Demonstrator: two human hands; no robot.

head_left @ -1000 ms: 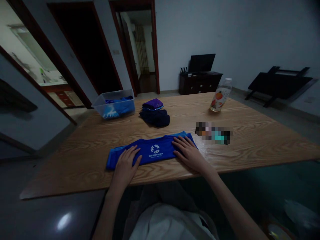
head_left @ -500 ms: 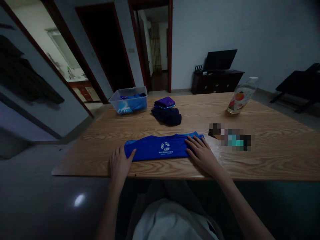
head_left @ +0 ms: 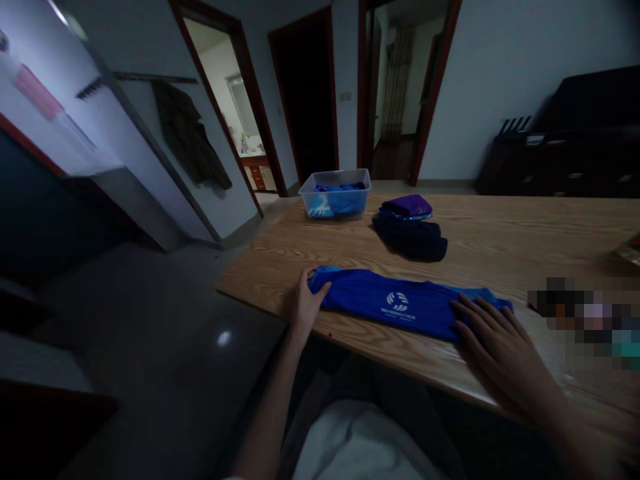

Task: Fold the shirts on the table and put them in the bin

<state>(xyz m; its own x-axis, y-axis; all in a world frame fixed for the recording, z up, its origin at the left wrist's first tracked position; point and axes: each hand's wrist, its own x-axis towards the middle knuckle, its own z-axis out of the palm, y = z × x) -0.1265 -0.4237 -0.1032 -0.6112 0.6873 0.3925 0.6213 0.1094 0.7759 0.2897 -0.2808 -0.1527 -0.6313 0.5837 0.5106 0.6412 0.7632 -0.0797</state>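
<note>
If the half-curled left hand point(head_left: 305, 305), grip unclear, tugs against the flat, ungrasping right hand point(head_left: 506, 348), the blue garment point(head_left: 360, 293) may crease.

The garment point(head_left: 360, 290) is smooth cloth, the bin point(head_left: 345, 178) seemingly translucent plastic

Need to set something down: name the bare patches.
Bare: the table right of the dark cloth, behind blurred things; also between box and blue cloth. Crowded: around the right hand, with blue cloth and blurred things close.
</note>
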